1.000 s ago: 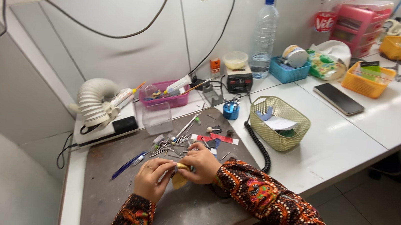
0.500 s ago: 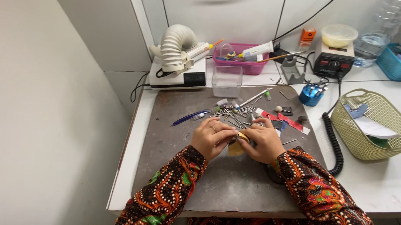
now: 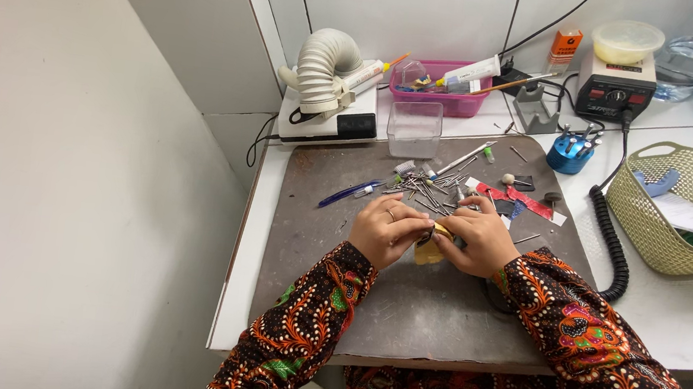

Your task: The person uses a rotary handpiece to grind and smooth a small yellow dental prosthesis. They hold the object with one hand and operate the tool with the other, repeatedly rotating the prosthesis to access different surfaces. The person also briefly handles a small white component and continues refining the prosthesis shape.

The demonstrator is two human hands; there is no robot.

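Pinching small yellowish piece, both hands (fingertips meeting), grey mat

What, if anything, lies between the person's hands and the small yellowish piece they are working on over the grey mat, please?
Nothing visible does. The left hand and right hand both already pinch the small yellowish piece between them above the grey mat. The scattered metal burs lie beyond the hands, not between them and the piece.
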